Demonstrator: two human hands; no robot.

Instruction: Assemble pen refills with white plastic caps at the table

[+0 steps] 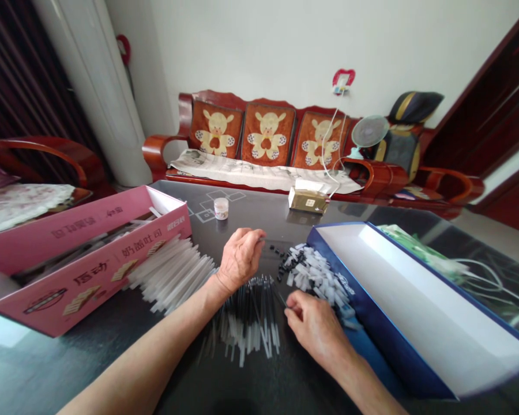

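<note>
The left hand [239,258] rests curled on the dark table [47,369], just above a heap of pen refills [251,314]. The right hand [313,324] pinches at the heap's right edge, beside white caps [318,276]. Clear tubes [173,274] lie against a pink box [90,259]; a blue box [410,305] stands at the right.
</note>
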